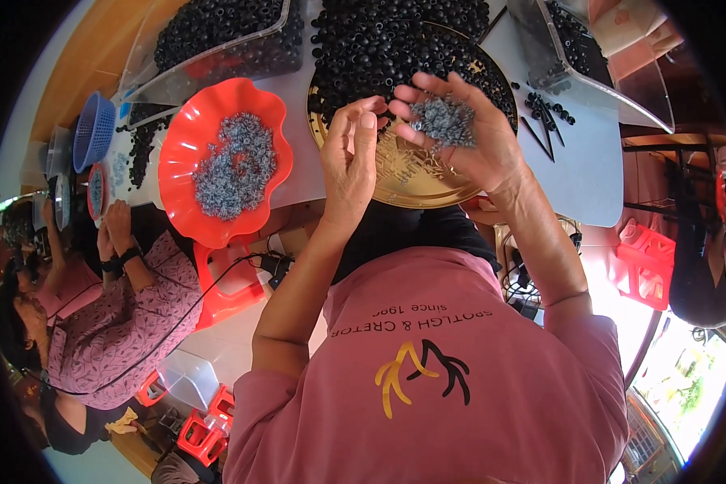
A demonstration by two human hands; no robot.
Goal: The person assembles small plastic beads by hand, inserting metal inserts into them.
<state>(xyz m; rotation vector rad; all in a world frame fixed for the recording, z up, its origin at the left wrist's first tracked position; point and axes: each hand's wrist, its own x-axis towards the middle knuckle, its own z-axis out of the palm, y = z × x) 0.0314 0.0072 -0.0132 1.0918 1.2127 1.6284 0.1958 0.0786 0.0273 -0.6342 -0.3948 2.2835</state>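
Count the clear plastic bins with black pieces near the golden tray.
2: one clear bin at upper left, behind the scalloped red bowl; the second clear bin at upper right, beyond the right hand. Others could be hidden.

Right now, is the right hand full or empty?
Full: the right hand is open, palm up, with a heap of small grey pieces lying in it.

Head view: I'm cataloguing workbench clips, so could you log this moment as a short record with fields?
left hand: fingers curled, beside the right fingers; whether its grip holds anything is unclear
right hand: palm up, cupping small grey pieces
gold tray: beneath the hands, with black rounded parts and slim gold-coloured pieces
red scalloped bowl: left of the tray, holding similar grey pieces
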